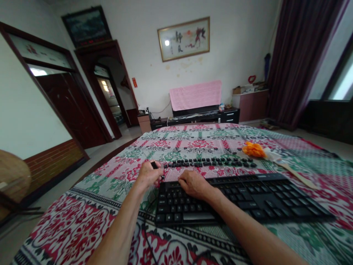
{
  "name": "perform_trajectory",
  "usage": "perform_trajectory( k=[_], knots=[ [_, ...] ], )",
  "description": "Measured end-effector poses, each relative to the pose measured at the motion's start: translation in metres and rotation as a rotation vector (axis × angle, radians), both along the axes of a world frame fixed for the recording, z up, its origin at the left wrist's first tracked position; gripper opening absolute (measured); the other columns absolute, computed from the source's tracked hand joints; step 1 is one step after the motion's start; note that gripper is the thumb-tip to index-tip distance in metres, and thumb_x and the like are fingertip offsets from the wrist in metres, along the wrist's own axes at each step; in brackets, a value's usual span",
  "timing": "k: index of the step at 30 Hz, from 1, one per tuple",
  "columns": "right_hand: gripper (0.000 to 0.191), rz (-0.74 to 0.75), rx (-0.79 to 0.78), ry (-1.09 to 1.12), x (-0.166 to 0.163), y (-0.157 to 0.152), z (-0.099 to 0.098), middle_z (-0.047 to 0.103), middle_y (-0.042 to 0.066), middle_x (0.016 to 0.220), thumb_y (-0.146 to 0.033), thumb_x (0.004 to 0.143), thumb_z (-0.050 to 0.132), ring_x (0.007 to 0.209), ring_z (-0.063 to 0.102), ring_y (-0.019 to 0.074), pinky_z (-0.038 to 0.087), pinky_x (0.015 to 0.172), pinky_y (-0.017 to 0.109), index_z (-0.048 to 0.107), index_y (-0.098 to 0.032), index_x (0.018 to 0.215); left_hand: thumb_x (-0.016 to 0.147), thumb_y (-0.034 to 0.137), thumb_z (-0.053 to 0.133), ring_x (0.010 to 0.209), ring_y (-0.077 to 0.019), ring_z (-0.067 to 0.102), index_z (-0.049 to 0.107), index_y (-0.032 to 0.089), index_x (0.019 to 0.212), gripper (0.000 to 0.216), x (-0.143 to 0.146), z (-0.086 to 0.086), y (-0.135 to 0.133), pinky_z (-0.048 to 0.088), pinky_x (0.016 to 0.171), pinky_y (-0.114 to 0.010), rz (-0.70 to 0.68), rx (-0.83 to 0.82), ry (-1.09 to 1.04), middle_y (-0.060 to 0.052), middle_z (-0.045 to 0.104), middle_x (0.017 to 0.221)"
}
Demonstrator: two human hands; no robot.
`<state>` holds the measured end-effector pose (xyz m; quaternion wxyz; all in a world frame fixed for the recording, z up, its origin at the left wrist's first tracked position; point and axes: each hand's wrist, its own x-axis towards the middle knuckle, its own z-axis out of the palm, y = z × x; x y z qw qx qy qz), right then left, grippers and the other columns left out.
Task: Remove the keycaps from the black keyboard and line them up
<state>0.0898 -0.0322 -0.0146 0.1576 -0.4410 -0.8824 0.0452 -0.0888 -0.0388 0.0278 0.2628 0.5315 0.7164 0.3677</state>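
The left hand (pixel 149 173) is just beyond the keyboard's far left corner, its fingers closed around a small black thing (pixel 154 165) that pokes up by the thumb. Another small dark piece (pixel 162 177) shows at its fingertips, too small to make out.

The right hand (pixel 194 184) lies over the left part of the keyboard (pixel 249 204), near its far edge. Its fingers are curled in and turned down — I cannot tell whether they grip anything.

The black keyboard lies across the near side of the table, over a red, green and white flowered tablecloth (pixel 82 224). Just beyond it, loose black keys (pixel 206 163) sit in rough rows running left to right. Farther right are a bright orange bundle (pixel 254 149), some clear plastic (pixel 271 154) beside it, and a pale wooden handle (pixel 300 176) slanting toward the keyboard's far right corner. A thin black cord (pixel 149 243) runs over the cloth on the near left.
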Motion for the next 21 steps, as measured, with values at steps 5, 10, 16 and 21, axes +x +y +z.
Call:
perform_trajectory(
  k=[5, 10, 16, 21],
  knots=[
    [0.031, 0.001, 0.026, 0.038, 0.001, 0.001, -0.003, 0.063, 0.01, 0.08, -0.024, 0.082, 0.036, 0.074, 0.056, 0.0162, 0.036, 0.066, 0.024, 0.064, -0.013, 0.074, 0.056, 0.016, 0.056, 0.036, -0.0079, 0.047, 0.054, 0.014, 0.078, 0.022, -0.022, -0.006, 0.032, 0.035, 0.034, -0.015, 0.065, 0.078, -0.017, 0.004, 0.052, 0.044],
    [0.028, 0.028, -0.012, 0.118, 0.001, 0.003, -0.002, 0.063, 0.009, 0.081, -0.024, 0.082, 0.038, 0.076, 0.056, 0.0154, 0.037, 0.069, 0.023, 0.064, -0.014, 0.08, 0.055, 0.016, 0.059, 0.038, -0.007, 0.049, 0.051, 0.013, 0.076, 0.023, -0.017, -0.017, 0.041, 0.038, 0.037, -0.015, -0.003, 0.064, -0.212, 0.004, 0.051, 0.046],
    [0.033, -0.024, -0.004, 0.312, -0.002, 0.004, -0.001, 0.061, 0.009, 0.094, -0.032, 0.078, 0.047, 0.086, 0.055, 0.0165, 0.038, 0.075, 0.024, 0.058, -0.014, 0.104, 0.054, 0.016, 0.06, 0.036, -0.0075, 0.047, 0.05, 0.015, 0.078, 0.026, 0.009, -0.009, 0.026, 0.037, 0.036, -0.017, -0.191, -0.006, -0.353, 0.005, 0.051, 0.044],
    [0.025, 0.042, -0.012, 0.487, -0.004, 0.005, 0.0, 0.065, 0.005, 0.087, -0.026, 0.078, 0.047, 0.076, 0.057, 0.0132, 0.04, 0.07, 0.021, 0.062, -0.016, 0.095, 0.055, 0.016, 0.059, 0.041, -0.0085, 0.05, 0.05, 0.015, 0.082, 0.028, 0.023, -0.007, 0.02, 0.037, 0.036, -0.017, -0.258, -0.017, -0.379, 0.003, 0.054, 0.05]
  ],
)
